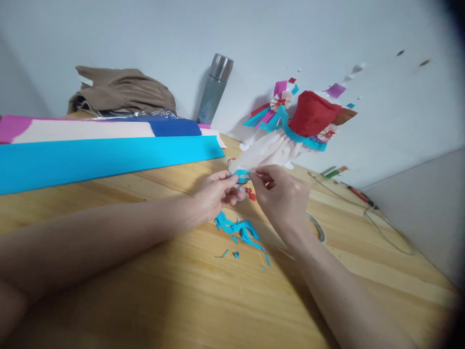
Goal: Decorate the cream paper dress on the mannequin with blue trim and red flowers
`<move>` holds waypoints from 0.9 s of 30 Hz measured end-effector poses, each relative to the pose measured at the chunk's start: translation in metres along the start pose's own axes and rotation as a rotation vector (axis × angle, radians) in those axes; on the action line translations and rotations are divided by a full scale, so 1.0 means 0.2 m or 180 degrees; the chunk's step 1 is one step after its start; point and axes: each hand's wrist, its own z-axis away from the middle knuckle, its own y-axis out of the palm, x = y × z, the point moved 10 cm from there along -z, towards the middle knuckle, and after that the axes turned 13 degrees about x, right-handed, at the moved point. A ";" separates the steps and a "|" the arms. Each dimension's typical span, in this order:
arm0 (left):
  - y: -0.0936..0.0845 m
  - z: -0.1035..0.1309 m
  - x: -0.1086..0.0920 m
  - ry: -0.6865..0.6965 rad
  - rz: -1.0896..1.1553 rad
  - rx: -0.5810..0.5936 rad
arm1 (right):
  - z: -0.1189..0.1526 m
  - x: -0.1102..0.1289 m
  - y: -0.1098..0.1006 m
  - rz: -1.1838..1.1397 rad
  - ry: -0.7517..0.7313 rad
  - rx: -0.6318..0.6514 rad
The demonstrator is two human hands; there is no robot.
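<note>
Between my two hands is a small folded piece of turquoise paper (242, 175). My left hand (222, 191) pinches its near left side with the thumb on top and fingers below. From the right, my right hand (279, 186) pinches the other edge between thumb and forefinger. Below the hands lie shredded turquoise paper scraps (240, 230) on the wooden table (174, 295). Small red paper bits (250, 194) lie just behind my fingers. Past them stands a paper dress (308, 114) with a red top, turquoise waistband and pale skirt, which my hands partly cover.
Long turquoise paper (109, 160) lies at left, with pink, cream and blue paper behind. A brown cloth (127, 89) and a thermos flask (215, 89) stand near the wall. At right are a cable (388, 235), a red-and-black tool (359, 195) and a green stick (336, 171).
</note>
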 end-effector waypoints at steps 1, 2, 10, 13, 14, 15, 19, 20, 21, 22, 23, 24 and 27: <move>0.00 0.00 0.00 0.0004 0.0002 0.0001 | 0.01 0.01 -0.02 -0.0052 -0.0056 -0.0055; 0.00 0.00 0.00 0.0009 0.0009 0.0005 | 0.02 0.02 -0.04 -0.0113 -0.0142 -0.0107; -0.01 -0.01 0.00 0.0067 0.0137 0.0032 | 0.07 0.18 0.06 -0.0861 -0.0718 0.0730; 0.00 -0.01 0.01 0.0066 0.0124 0.0097 | 0.04 0.11 0.13 -0.1413 -0.0281 0.1005; 0.00 -0.02 0.00 0.0075 0.0101 0.0144 | 0.03 0.08 0.15 -0.1641 -0.0109 0.1064; 0.01 -0.02 0.00 0.0084 0.0070 0.0186 | 0.02 0.05 0.17 -0.1865 0.0045 0.1113; 0.01 -0.02 0.00 0.0088 -0.0036 0.0252 | 0.01 0.00 0.20 -0.2481 0.0308 0.1215; 0.01 -0.02 0.00 0.0082 -0.0043 0.0248 | 0.01 0.00 0.19 -0.2557 0.0314 0.1216; 0.01 -0.02 0.00 0.0073 -0.0049 0.0249 | 0.02 0.00 0.18 -0.2615 0.0312 0.1216; 0.01 -0.02 0.00 0.0066 -0.0057 0.0246 | 0.02 0.00 0.18 -0.2658 0.0303 0.1207; 0.01 -0.02 0.00 0.0061 -0.0064 0.0237 | 0.02 0.01 0.17 -0.2682 0.0296 0.1196; 0.01 -0.02 0.00 0.0058 -0.0069 0.0231 | 0.02 0.01 0.17 -0.2686 0.0297 0.1197; 0.00 -0.02 0.00 0.0074 -0.0053 0.0242 | 0.03 0.01 0.19 -0.2631 0.0349 0.1242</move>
